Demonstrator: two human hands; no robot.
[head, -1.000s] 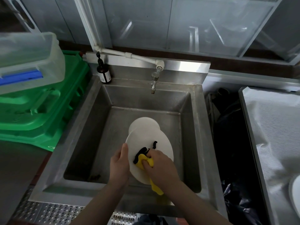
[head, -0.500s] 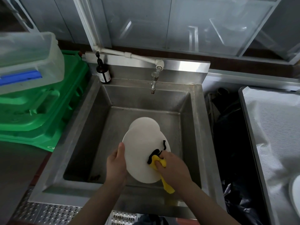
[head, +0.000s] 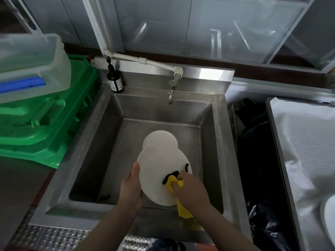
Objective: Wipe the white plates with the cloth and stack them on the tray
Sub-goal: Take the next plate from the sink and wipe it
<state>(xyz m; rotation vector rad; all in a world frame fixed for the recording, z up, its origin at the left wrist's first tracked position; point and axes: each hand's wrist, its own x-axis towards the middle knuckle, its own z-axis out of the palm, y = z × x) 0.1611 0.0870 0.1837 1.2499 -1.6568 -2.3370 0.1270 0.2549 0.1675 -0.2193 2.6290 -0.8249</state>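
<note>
Over the steel sink my left hand grips the left rim of a white plate, held tilted. My right hand grips a yellow cloth with black trim and presses it on the plate's lower right. A tail of the cloth hangs below my wrist. A second white plate lies in the sink behind, partly hidden by the held one. At the right edge a further white plate rests on the tray lined with white cloth.
A tap hangs over the sink's back wall, with a dark pump bottle on the back left corner. Green crates with a clear plastic tub on top stand at the left. A dark bin bag fills the gap right of the sink.
My right hand with the cloth slid right across the plate, then drew back toward its lower right. The plate shifted slightly left and tilted a bit; my left hand kept its hold.
</note>
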